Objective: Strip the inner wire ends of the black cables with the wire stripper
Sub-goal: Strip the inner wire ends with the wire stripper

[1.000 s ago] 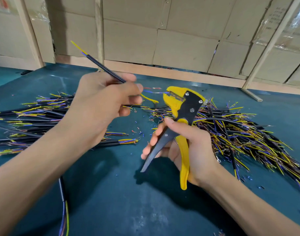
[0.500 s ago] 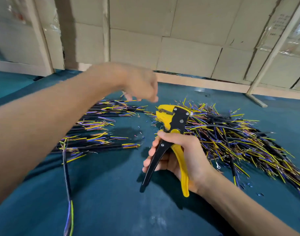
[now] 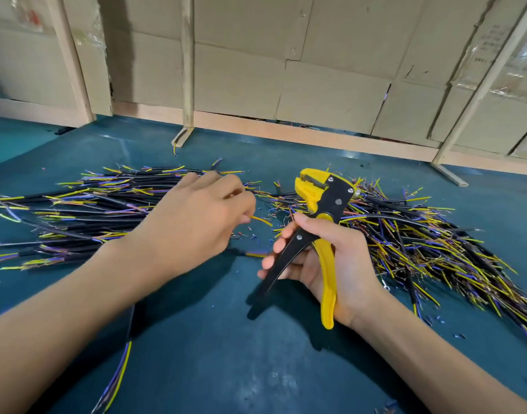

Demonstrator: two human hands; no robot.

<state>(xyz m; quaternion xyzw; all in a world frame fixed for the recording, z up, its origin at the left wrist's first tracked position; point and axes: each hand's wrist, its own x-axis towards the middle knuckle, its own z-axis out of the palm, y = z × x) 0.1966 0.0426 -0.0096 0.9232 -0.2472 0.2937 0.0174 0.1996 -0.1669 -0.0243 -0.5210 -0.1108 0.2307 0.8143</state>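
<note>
My right hand (image 3: 339,264) grips the yellow and black wire stripper (image 3: 322,210) by its handles, which are spread apart. Its jaws point up and away, with nothing between them. My left hand (image 3: 196,225) hovers over the right edge of the left pile of black cables (image 3: 86,210), fingers curled. A yellow inner wire end (image 3: 260,220) sticks out from its fingertips towards the stripper; the cable it belongs to is hidden by the hand. A second, messier pile of black cables (image 3: 429,240) lies to the right, behind the stripper.
A single black cable (image 3: 120,372) with yellow and purple wires lies at lower left, partly under my left forearm. Small bits of cut insulation (image 3: 250,234) dot the teal mat (image 3: 226,354). Cardboard walls with wooden posts (image 3: 187,70) close off the back.
My left hand held a black cable up, reached forward over the piles without it, then came back down. It now has a yellow wire end at its fingertips. The stripper stayed in my right hand.
</note>
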